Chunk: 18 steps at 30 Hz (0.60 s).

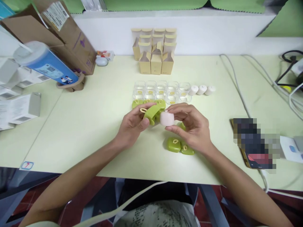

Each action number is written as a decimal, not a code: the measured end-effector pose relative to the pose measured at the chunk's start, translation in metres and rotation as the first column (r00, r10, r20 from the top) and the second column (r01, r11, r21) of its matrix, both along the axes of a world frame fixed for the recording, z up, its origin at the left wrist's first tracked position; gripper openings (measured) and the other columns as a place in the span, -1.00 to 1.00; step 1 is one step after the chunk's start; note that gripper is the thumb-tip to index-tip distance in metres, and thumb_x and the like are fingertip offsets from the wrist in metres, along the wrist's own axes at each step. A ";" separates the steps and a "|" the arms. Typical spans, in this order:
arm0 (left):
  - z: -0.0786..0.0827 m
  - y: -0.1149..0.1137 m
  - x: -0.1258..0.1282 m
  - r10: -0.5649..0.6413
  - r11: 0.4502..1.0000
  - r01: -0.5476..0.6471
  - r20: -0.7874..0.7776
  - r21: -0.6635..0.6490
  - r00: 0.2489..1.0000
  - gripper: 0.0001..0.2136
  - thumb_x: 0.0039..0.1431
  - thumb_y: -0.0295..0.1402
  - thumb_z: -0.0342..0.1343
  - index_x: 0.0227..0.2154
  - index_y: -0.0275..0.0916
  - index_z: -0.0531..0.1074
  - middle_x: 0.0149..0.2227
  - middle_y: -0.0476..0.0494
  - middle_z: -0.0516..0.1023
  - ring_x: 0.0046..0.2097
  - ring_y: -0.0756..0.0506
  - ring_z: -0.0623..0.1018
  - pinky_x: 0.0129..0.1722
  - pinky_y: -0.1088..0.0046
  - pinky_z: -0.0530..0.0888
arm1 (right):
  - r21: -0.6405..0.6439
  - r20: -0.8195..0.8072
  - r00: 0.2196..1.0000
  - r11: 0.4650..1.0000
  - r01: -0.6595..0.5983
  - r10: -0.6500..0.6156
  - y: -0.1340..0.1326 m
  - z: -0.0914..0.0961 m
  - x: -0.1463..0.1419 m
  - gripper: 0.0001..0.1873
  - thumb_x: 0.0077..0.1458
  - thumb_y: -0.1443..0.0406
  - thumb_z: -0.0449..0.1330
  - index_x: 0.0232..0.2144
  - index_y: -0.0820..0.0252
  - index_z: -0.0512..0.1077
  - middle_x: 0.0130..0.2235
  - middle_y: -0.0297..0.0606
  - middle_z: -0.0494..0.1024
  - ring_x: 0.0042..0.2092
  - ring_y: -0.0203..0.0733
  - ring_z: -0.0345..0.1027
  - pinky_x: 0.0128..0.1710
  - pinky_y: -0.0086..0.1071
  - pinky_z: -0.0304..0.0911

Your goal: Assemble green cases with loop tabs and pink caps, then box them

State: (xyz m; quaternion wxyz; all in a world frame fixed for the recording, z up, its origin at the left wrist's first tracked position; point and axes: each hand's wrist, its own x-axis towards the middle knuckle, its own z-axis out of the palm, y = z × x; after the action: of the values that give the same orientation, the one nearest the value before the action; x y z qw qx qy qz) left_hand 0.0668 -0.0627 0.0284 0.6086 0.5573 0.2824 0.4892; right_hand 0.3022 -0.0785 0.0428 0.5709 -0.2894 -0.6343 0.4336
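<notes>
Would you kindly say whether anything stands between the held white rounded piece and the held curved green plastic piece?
Nothing visible does: the white rounded piece in the right hand is close beside the curved green plastic piece in the left hand.

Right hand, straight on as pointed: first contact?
Likely the green case in the left hand, met by the right hand's white piece; depth is unclear.

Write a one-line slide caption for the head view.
The left hand holds a green case while the right hand pinches a small white piece above a pale table.
</notes>
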 end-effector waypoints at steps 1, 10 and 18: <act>-0.001 -0.001 -0.001 0.018 0.999 -0.018 -0.015 0.032 1.000 -0.54 0.35 -0.05 0.43 0.23 -0.04 0.60 0.17 -0.18 0.70 0.15 -0.13 0.71 0.12 0.39 0.67 | -0.008 0.003 1.000 1.000 -0.003 0.003 0.000 0.000 0.001 -0.52 0.15 0.40 0.57 0.07 -0.07 0.64 0.03 -0.29 0.68 0.07 -0.16 0.64 0.06 -0.25 0.66; 0.007 -0.004 -0.001 0.072 0.915 -0.007 -0.148 0.402 0.986 -0.46 0.30 -0.33 0.50 0.30 -0.01 0.54 0.24 -0.26 0.68 0.28 -0.18 0.70 0.25 0.28 0.71 | -0.027 0.024 0.998 0.998 -0.062 0.063 0.001 0.002 0.005 -0.58 0.15 0.29 0.60 0.05 0.00 0.67 0.01 -0.22 0.68 0.00 -0.13 0.66 0.00 -0.22 0.70; 0.003 -0.009 0.000 0.118 0.857 -0.041 -0.117 0.514 0.986 -0.46 0.25 -0.41 0.53 0.25 -0.02 0.57 0.18 -0.23 0.73 0.23 -0.19 0.73 0.18 0.24 0.76 | 0.075 0.105 0.992 0.994 -0.084 0.076 0.000 0.003 0.006 -0.62 0.17 0.35 0.57 0.01 -0.01 0.64 -0.04 -0.22 0.65 -0.03 -0.14 0.56 -0.12 -0.28 0.62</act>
State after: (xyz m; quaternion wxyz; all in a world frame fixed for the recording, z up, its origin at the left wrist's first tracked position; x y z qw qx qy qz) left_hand 0.0671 -0.0718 0.0314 0.3965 0.7202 0.2091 0.5295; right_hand 0.3077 -0.0783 0.0456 0.5310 -0.2624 -0.6906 0.4151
